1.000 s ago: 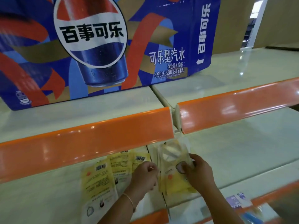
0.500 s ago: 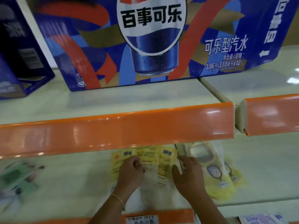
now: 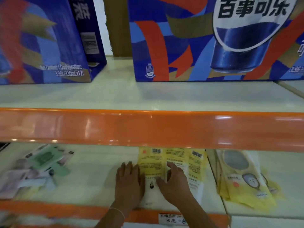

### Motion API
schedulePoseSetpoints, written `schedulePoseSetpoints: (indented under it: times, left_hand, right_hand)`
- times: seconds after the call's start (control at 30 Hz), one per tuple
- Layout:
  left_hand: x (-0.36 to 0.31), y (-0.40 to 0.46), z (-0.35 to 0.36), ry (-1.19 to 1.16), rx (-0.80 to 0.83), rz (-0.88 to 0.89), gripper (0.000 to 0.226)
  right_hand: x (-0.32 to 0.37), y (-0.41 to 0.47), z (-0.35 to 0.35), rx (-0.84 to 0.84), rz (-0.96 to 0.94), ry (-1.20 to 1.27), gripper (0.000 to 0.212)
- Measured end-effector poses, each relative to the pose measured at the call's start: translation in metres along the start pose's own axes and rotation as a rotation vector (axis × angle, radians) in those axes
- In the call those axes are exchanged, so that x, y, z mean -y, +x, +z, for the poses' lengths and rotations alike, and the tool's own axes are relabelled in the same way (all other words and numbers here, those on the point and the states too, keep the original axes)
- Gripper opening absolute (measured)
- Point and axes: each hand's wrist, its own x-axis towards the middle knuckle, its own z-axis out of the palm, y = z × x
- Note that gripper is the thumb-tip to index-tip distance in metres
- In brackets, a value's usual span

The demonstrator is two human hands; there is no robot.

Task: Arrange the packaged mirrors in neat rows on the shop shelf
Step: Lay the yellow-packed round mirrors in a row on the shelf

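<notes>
Several yellow packaged mirrors (image 3: 171, 162) lie face down on the lower shelf (image 3: 98, 170), overlapping, barcodes toward the back. My left hand (image 3: 129, 181) lies flat with straight fingers against the left edge of this group. My right hand (image 3: 174, 181) rests on top of the packs, fingers spread and slightly bent. A second pile of yellow packaged mirrors (image 3: 243, 178) lies face up to the right, beyond the shelf joint, showing an oval mirror and a cartoon face.
An orange shelf rail (image 3: 148, 127) crosses the view above my hands and hides the back of the lower shelf. Blue cola cartons (image 3: 205, 38) stand on the upper shelf. Green and pink packets (image 3: 36, 167) lie scattered at the left. A handwritten price label (image 3: 172, 219) sits on the front rail.
The view has swung left and closer. My right hand left the face-up pack on the right and moved onto the face-down packs; my left hand slid to their left edge.
</notes>
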Motion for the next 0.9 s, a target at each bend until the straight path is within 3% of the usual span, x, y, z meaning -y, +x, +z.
schedulePoseSetpoints:
  times: [0.17,0.27,0.4,0.6,0.83,0.9]
  left_hand:
    - [0.004,0.001,-0.005,-0.221,0.007,-0.055,0.052]
    - [0.006,0.002,-0.009,-0.356,-0.019,-0.092,0.038]
    - [0.011,0.004,-0.007,-0.449,-0.046,-0.067,0.034]
    - [0.006,-0.004,-0.025,-0.729,-0.108,-0.029,0.034]
    - [-0.012,-0.003,-0.047,-1.206,0.153,-0.218,0.019]
    - [-0.022,0.0,-0.046,-1.209,0.198,-0.206,0.018]
  right_hand:
    - [0.014,-0.013,0.014,0.037,0.09,0.203,0.077]
    - [0.015,-0.018,0.018,-0.018,0.076,0.27,0.058]
    - [0.014,-0.026,0.014,-0.044,0.107,0.536,0.032]
    - [-0.002,-0.036,0.003,-0.015,0.1,0.89,0.031]
    - [-0.014,-0.038,-0.01,0.07,0.094,1.05,0.034]
    - [-0.019,-0.039,-0.018,0.077,0.115,1.017,0.034]
